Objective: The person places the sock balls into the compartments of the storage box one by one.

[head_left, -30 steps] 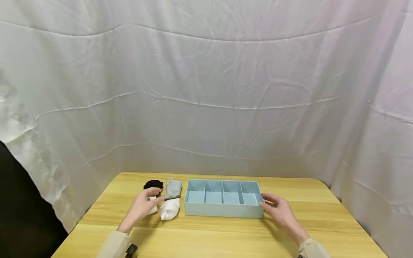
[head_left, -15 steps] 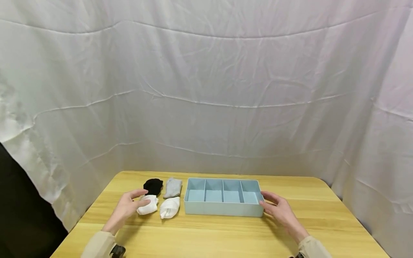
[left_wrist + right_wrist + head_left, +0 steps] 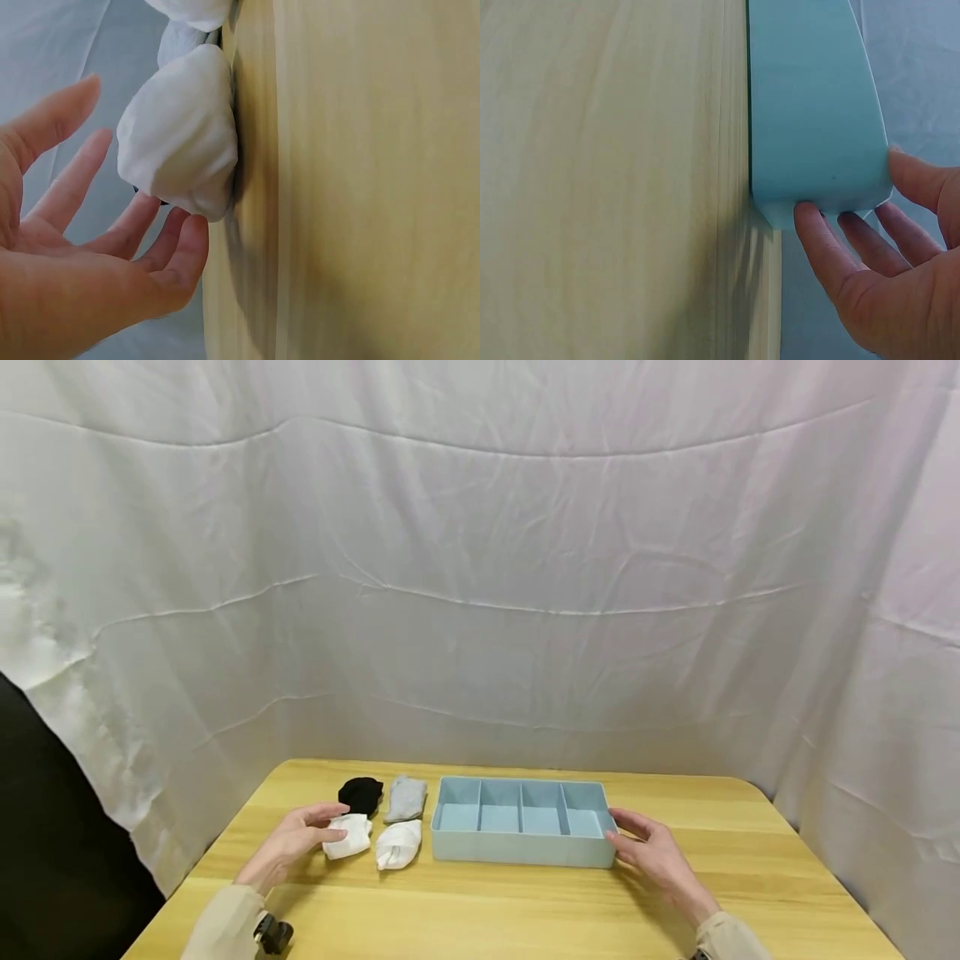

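Observation:
A rolled-up pair of white socks (image 3: 350, 837) lies at the front left of a small group of sock bundles. Beside it my left hand (image 3: 288, 843) has its thumb and fingers spread apart, fingertips right at the bundle's left side. The left wrist view shows these white socks (image 3: 180, 135) large, outside the loosely bent fingers (image 3: 187, 251). My right hand (image 3: 656, 857) touches the right end of a light blue box (image 3: 521, 848) with four-sided walls and dividers. In the right wrist view its fingertips meet the end wall and the thumb (image 3: 915, 176) lies at the rim.
Black rolled socks (image 3: 361, 797), grey ones (image 3: 407, 799) and a second white bundle (image 3: 399, 845) lie between the left hand and the box. All rest on a wooden table (image 3: 465, 910). A pale curtain (image 3: 525, 568) hangs behind the table and at both sides.
My left hand has drawn back to the left from over the bundles, uncovering the black and white socks, then stayed beside the white pair. The right hand keeps its place at the box.

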Demonstrator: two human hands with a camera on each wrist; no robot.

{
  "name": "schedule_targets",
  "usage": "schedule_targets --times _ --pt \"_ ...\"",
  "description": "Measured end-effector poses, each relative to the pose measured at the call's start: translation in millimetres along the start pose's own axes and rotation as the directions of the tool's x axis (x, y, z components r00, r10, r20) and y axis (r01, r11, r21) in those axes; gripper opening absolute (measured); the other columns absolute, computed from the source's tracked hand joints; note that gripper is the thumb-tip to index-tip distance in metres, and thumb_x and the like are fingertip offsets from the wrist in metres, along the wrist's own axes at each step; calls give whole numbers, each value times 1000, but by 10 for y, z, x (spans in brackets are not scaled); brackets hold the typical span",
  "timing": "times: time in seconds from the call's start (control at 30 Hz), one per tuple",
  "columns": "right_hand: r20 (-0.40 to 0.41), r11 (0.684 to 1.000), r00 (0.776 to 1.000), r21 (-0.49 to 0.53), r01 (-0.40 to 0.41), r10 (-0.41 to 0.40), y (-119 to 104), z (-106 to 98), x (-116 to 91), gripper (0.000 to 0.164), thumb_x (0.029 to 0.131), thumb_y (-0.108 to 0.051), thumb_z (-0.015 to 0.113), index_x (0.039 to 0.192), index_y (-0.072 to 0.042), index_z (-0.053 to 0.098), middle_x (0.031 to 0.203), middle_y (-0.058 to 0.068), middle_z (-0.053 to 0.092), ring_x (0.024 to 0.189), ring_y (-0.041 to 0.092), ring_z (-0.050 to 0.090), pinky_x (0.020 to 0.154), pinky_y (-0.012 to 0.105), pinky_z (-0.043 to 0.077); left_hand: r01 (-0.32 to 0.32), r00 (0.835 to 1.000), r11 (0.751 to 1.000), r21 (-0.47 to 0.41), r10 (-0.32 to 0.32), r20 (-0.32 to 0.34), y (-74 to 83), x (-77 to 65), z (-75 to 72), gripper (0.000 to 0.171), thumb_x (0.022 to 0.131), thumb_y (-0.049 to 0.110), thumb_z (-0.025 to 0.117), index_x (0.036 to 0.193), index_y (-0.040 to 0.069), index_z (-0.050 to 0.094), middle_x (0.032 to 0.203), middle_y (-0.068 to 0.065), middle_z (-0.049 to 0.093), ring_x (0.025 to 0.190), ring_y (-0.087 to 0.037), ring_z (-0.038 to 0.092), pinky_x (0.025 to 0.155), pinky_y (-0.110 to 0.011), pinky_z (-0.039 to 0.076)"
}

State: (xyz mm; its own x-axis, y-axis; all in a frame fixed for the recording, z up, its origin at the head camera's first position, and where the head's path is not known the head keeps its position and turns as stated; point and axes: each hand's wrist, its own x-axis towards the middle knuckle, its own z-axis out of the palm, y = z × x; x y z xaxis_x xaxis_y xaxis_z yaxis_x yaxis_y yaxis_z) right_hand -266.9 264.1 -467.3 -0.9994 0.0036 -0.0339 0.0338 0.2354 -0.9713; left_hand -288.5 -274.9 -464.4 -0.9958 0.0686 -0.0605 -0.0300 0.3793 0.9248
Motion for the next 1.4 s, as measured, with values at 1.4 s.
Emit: schedule_targets --times 1.4 --pt "9 1000 1000 -10 12 -12 -21 4 -1 57 94 -10 65 144 4 43 148 28 41 129 43 50 94 42 53 27 977 978 -205 17 213 -25 206 -32 54 86 2 70 136 -5 49 114 -12 58 92 -17 59 76 -29 54"
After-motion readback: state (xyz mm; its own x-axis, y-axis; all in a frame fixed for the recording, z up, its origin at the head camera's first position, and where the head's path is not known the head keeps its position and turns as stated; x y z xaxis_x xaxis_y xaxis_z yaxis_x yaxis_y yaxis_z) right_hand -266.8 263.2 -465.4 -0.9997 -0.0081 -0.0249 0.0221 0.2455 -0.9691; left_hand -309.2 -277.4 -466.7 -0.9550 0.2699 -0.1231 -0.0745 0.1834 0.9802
